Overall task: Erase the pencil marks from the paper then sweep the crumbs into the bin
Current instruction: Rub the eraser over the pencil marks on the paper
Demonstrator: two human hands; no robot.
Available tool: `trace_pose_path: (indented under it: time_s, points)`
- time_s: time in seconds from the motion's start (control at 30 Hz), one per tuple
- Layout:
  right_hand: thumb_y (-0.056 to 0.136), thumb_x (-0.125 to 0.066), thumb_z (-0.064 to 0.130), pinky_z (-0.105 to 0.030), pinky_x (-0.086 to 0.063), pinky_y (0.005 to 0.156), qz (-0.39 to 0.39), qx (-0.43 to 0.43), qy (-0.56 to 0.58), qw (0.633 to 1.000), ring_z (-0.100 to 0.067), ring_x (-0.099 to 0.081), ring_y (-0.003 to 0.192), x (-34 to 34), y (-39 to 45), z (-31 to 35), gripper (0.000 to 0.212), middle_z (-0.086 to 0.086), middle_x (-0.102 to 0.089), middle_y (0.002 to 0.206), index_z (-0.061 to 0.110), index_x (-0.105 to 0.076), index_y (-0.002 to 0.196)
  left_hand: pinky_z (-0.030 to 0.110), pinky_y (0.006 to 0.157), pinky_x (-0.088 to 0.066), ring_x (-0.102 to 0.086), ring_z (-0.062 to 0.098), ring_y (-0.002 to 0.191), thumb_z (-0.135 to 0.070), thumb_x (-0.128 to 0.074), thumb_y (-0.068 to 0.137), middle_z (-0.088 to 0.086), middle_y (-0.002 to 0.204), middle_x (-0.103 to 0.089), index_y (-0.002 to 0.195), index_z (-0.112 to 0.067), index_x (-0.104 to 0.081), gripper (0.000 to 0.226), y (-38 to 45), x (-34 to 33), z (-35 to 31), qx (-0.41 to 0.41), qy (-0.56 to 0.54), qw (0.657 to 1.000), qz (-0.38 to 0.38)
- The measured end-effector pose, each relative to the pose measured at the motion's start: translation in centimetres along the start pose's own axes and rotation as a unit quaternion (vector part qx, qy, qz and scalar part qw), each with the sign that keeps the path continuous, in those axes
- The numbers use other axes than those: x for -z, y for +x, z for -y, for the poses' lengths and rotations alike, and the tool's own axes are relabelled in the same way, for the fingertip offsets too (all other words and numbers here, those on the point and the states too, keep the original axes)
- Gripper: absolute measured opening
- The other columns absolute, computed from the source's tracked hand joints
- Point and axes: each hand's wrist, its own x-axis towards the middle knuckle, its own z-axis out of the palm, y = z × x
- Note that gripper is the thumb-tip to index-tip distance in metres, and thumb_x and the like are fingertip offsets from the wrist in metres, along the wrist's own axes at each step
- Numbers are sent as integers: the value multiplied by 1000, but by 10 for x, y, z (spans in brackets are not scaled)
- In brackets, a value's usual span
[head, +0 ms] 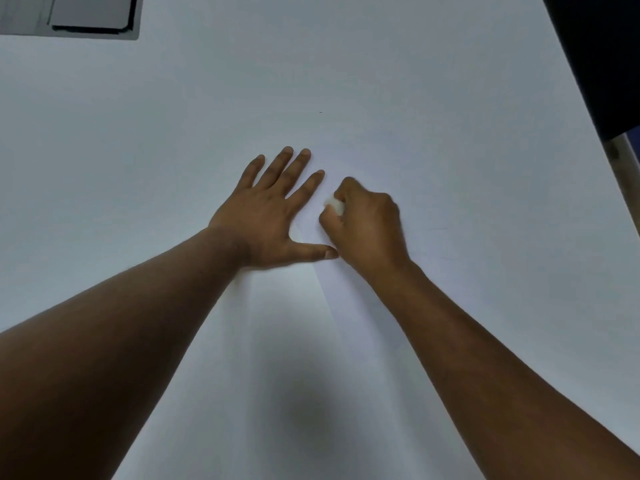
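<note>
Eraser [335,205]: pinched in your right hand [367,225], pressed to paper [433,188]. Left hand [268,216]: flat, fingers spread, just beside it, pinning paper mid-tabletop [173,116].

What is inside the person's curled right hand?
A small white eraser shows between the fingers of the right hand, which grips it against the paper. Most of the eraser is covered by the fingers, as is any pencil mark beneath.

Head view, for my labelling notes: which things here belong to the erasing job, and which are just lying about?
Job:
eraser, gripped by the right hand
paper, pressed flat by the left hand

Lying about:
grey panel, top left
dark object, top right
</note>
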Motion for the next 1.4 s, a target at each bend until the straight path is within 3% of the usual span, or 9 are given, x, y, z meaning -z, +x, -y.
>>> trace_pose_path:
  time_s: [0.1, 0.2, 0.37, 0.5, 0.6, 0.7, 1.03, 1.23, 1.4]
  points:
    - [88, -57, 28, -36, -52, 62, -28, -86, -7, 996, -27, -61, 65, 15, 5, -25, 17, -4, -64, 71, 11, -55, 86, 50, 127, 8, 29, 16, 153, -102, -13, 71, -2, 169, 26, 162, -31, 13, 118, 0, 2, 0, 5, 5, 1000, 10]
    - [86, -60, 23, -30, -49, 61, -39, -120, 35, 991, -19, -59, 63, 22, 2, -30, 13, 4, -59, 66, 11, -57, 85, 49, 127, 8, 29, 16, 154, -102, -14, 72, -2, 169, 26, 162, -31, 12, 118, 0, 2, -1, 5, 2, 1000, 10]
    - [87, -60, 22, -27, -42, 55, 33, 1, 77, 996, -19, -53, 56, 5, -16, 4, 9, 6, -52, 60, 13, -59, 88, 51, 127, 5, 22, 22, 156, -99, -4, 72, 1, 171, 18, 164, -29, 6, 116, 0, -1, 2, -5, -5, 1000, -10]
    - [86, -59, 21, -30, -43, 53, 34, 79, 2, 996, -27, -56, 58, -2, -13, 7, 11, -1, -59, 64, 12, -58, 92, 51, 127, 5, 21, 24, 156, -98, 0, 72, 2, 171, 16, 164, -29, 4, 115, -1, 1, 1, -6, -8, 1000, -7]
    - [86, -58, 23, -39, -51, 63, 2, -3, -28, 1000, -37, -60, 68, 16, 5, -26, 12, -9, -65, 71, 13, -55, 91, 50, 127, 7, 28, 21, 154, -102, -14, 72, -2, 169, 24, 163, -31, 10, 118, -1, 3, -1, 9, -5, 1000, 12]
    - [87, -57, 24, -39, -52, 62, -19, -66, 1, 998, -28, -57, 62, 30, 10, -45, 13, -3, -61, 68, 15, -49, 82, 50, 127, 7, 30, 20, 153, -102, -17, 73, -3, 169, 26, 162, -32, 13, 117, 0, 3, -1, 10, -2, 1000, 11]
    - [93, -57, 26, -27, -45, 56, -32, -97, 72, 992, -12, -54, 59, 10, -12, -20, 13, 4, -57, 67, 13, -55, 90, 51, 127, 7, 32, 19, 152, -104, -14, 69, -4, 168, 28, 162, -31, 14, 121, 0, 4, 0, 8, -13, 1000, 22]
    - [94, -59, 29, -39, -59, 64, -27, -212, 251, 944, -15, -67, 63, 18, -8, -28, 14, 2, -68, 69, 16, -59, 89, 53, 126, 8, 26, 17, 155, -101, -23, 72, 0, 171, 18, 164, -22, 7, 125, 11, 9, -18, -11, -35, 999, -13]
    - [95, -60, 23, -30, -55, 53, -21, -248, 335, 909, -14, -65, 56, 27, -7, -27, 13, -8, -69, 72, 11, -61, 90, 47, 128, 5, 21, 17, 156, -97, -28, 75, 0, 172, 11, 164, -18, 5, 123, 25, 2, -32, -29, -69, 997, -33]
